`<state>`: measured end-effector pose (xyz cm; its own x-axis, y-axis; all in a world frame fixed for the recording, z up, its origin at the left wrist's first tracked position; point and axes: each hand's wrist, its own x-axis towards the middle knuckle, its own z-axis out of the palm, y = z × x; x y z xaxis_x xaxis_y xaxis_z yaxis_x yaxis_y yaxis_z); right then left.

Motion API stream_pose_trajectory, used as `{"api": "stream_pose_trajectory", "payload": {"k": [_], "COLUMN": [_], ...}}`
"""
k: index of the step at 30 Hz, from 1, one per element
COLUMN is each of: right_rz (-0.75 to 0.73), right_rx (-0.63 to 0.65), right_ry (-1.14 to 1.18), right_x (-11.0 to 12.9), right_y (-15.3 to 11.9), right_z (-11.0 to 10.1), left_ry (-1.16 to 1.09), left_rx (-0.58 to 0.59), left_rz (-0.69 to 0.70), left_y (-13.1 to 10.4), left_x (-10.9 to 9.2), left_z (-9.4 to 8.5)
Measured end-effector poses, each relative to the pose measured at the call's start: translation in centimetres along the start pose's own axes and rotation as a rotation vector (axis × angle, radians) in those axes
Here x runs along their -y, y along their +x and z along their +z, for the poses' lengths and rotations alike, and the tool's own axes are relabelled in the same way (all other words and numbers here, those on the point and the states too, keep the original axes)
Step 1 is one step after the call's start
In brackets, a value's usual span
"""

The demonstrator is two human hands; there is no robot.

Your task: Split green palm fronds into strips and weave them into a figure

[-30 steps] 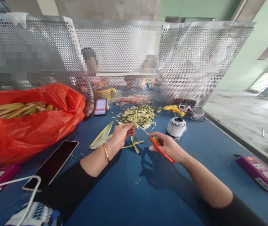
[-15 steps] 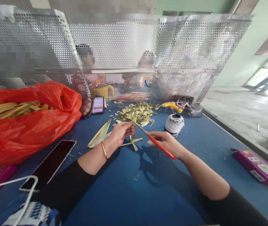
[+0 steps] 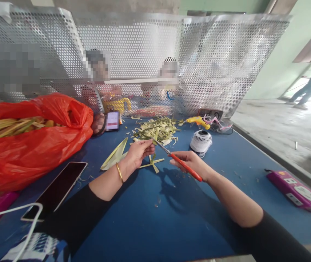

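My left hand (image 3: 139,152) pinches a small green leaf strip (image 3: 155,136) between thumb and fingers; much of the strip is hidden. My right hand (image 3: 192,162) is closed around red-handled scissors (image 3: 186,166), whose blades reach up and left to the left fingertips, touching or very near the strip. How far the blades are apart I cannot make out. Just below the left fingers, a star-like piece of crossed leaf strips (image 3: 155,165) shows partly. A wide folded pale leaf (image 3: 114,157) lies left of the left hand. Beyond both hands is a heap of leaf scraps (image 3: 158,127).
On the blue table (image 3: 171,225) are a spool of white thread (image 3: 201,142), a yellow glue gun (image 3: 198,121), pink-framed glasses (image 3: 217,125), a phone (image 3: 57,189) and a purple case (image 3: 297,189). A red bag (image 3: 43,156) holds leaves. Behind stands a perforated metal screen (image 3: 141,40), people beyond.
The whole view has shifted slightly. The scissor blades sit a little differently against the strip at my left fingertips; both hands keep their holds.
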<state>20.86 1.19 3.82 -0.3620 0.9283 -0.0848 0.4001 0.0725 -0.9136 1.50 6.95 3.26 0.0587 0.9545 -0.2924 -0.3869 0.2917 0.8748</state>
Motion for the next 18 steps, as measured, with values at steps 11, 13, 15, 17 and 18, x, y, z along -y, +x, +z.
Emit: {"api": "stream_pose_trajectory", "payload": {"k": [11, 13, 15, 17, 18], "right_rz": [-0.069, -0.090, -0.097, -0.090, -0.085], "right_rx": [-0.178, -0.211, -0.180, -0.152, -0.157], "right_ry": [-0.107, -0.121, -0.129, -0.178, -0.226], "right_x": [0.0, -0.1, -0.1, 0.2, 0.4], "right_y": [0.0, 0.0, -0.1, -0.2, -0.3], "right_z": [0.6, 0.6, 0.6, 0.7, 0.8], "left_ry": [-0.046, -0.098, -0.143, -0.187, -0.212], "left_rx": [-0.032, -0.038, -0.040, -0.046, -0.055], "left_rz": [0.034, 0.049, 0.055, 0.055, 0.053], "left_y": [-0.3, -0.3, -0.5, -0.7, -0.8], "left_x": [-0.5, -0.8, -1.1, -1.4, -1.6], "left_z": [0.2, 0.1, 0.1, 0.1, 0.2]}}
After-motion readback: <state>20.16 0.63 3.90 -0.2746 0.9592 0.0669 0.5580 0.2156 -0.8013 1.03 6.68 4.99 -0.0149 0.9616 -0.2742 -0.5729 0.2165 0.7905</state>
